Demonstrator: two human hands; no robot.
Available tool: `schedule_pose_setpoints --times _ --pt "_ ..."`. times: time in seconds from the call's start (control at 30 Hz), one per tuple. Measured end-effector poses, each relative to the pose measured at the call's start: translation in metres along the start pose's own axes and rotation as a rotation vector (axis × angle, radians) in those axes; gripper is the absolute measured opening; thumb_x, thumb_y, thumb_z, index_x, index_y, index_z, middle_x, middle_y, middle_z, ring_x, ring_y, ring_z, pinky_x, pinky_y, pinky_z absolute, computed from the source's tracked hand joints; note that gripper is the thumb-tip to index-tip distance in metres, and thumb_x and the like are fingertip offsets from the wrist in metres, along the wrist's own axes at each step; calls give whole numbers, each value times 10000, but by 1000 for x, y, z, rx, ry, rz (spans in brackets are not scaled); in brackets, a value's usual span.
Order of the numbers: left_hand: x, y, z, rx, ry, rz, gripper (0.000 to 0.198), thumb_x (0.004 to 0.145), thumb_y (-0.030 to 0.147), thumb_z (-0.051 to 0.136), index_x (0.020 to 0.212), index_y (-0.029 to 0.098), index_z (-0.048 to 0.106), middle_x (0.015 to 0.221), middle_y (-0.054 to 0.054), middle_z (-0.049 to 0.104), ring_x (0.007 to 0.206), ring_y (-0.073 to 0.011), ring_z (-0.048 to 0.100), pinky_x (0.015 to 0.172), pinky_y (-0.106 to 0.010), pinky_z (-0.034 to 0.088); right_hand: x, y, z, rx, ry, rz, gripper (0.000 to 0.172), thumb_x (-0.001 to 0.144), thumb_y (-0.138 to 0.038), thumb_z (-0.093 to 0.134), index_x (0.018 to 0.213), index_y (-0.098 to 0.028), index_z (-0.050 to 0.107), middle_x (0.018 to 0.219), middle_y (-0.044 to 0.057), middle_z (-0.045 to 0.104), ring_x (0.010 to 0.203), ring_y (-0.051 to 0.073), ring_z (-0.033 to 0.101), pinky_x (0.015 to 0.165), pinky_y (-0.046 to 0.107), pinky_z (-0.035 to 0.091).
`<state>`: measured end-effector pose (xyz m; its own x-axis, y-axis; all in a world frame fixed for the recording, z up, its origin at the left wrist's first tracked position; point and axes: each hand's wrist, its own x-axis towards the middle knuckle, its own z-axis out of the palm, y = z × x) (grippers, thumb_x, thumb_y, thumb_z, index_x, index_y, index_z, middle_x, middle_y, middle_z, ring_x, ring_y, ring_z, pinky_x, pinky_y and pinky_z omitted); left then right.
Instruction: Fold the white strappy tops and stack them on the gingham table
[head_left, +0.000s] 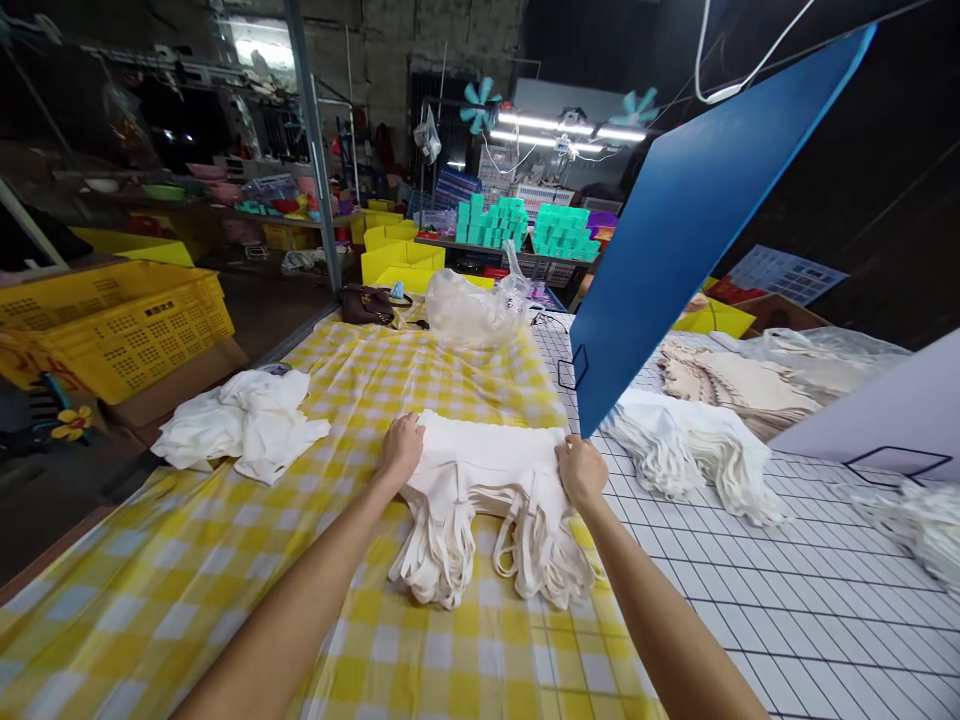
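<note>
A stack of white strappy garments [491, 450] lies on the yellow checked tablecloth [495, 640] in front of me. Its straps hang toward me in two bunches. My left hand [403, 448] grips the stack's far left corner, fingers curled over the edge. At the far right corner my right hand [582, 470] is closed on the same stack, near the lower tip of a blue divider panel [675, 200]. To the left lies a crumpled heap of white garments [244, 422], apart from both hands.
Right of the divider, another white garment stack [690, 440] and beige pieces [739, 385] lie on a white gridded surface [720, 590]. A clear plastic bag [472, 310] and dark handbag [367, 304] sit at the back. A yellow crate [150, 320] stands left.
</note>
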<state>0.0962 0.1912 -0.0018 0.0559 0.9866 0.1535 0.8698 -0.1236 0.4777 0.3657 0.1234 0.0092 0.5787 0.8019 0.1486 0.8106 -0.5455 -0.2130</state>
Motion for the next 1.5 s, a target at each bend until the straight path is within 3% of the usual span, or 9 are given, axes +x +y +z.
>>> schedule_pose_setpoints --times 0.4,0.7,0.83,0.97,1.13,1.3,1.5 --pt "-5 -1 -10 -25 -25 -41 324 880 217 392 1106 129 607 1027 -140 671 962 -261 606 794 -308 420 3 -2 6 -6 29 -39 278 890 -231 384 949 -125 634 1012 134 585 854 220 579 657 298 351" --pt "0 -5 -15 -32 -25 -6 246 839 233 432 893 158 659 874 -98 699 800 -223 625 664 -267 403 4 -3 8 167 132 -114 128 818 -185 484 781 -171 606 953 110 580 927 228 504 719 308 329" --pt "3 -8 -17 -165 1 -9 216 794 240 458 748 156 651 764 -82 688 714 -206 606 607 -260 379 9 -2 3 348 146 -137 109 773 -209 494 677 -188 541 786 64 595 795 203 519 689 298 340" --pt "3 -9 -31 -537 44 -24 203 732 302 508 708 141 630 641 -34 649 619 -170 567 548 -239 367 14 2 -25 579 168 -138 143 777 -310 444 698 -199 486 679 23 575 648 164 510 614 269 360" --pt "-12 1 -72 -1087 15 3 411 599 475 630 796 114 631 656 -23 652 592 -140 553 534 -223 406 -1 12 -83 840 168 -153 243 750 -458 447 751 -215 449 569 -27 519 499 125 452 493 237 349" --pt "-42 22 -123 -1221 -4 26 481 543 497 693 825 112 636 671 -22 661 539 -116 539 512 -216 418 -34 20 -140 1298 105 -232 337 641 -503 621 751 -221 471 533 -48 522 475 109 458 467 218 356" --pt "-87 28 -171 -1269 -6 94 443 573 438 712 879 126 641 714 -21 676 582 -126 578 506 -196 418 -77 28 -187 1343 29 -310 317 604 -487 682 666 -198 569 585 -23 562 555 111 495 514 217 385"
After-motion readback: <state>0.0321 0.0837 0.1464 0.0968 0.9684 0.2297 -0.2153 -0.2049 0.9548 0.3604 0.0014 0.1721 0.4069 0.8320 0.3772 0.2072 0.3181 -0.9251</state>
